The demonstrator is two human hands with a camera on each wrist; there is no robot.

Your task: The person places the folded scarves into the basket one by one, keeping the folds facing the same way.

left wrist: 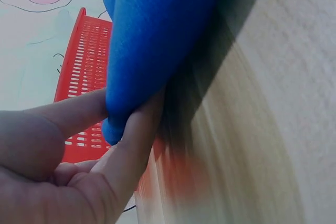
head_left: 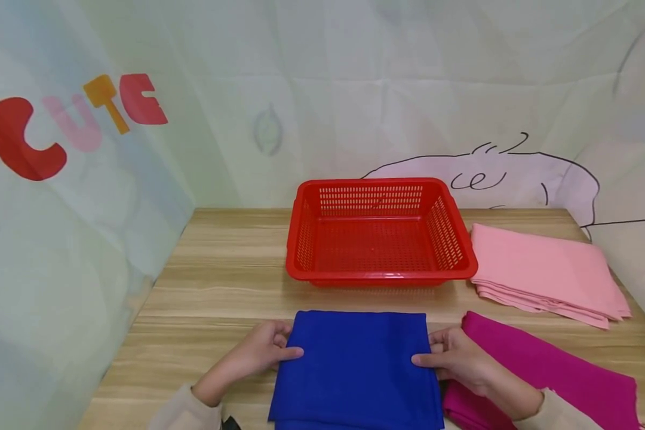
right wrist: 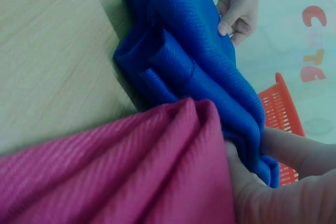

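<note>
A folded blue cloth (head_left: pixel 357 364) lies before me at the front of the table, in several layers. My left hand (head_left: pixel 269 348) pinches its left side, thumb on top and fingers beneath. On the opposite side my right hand (head_left: pixel 458 360) pinches the cloth the same way. The left wrist view shows the blue cloth (left wrist: pixel 157 30) raised off the table at that side, between thumb and fingers. In the right wrist view its folded layers (right wrist: pixel 194 66) show at the edge, and a magenta folded cloth (right wrist: pixel 126 171) sits close beside the right hand.
A red plastic basket (head_left: pixel 381 275) with slotted walls stands behind the blue cloth, with nothing in it. The magenta cloth (head_left: pixel 559 370) lies under and beside my right forearm. Folded pink cloth (head_left: pixel 543 269) rests at the back right of the wooden table (head_left: pixel 209 298). Printed curtains hang behind.
</note>
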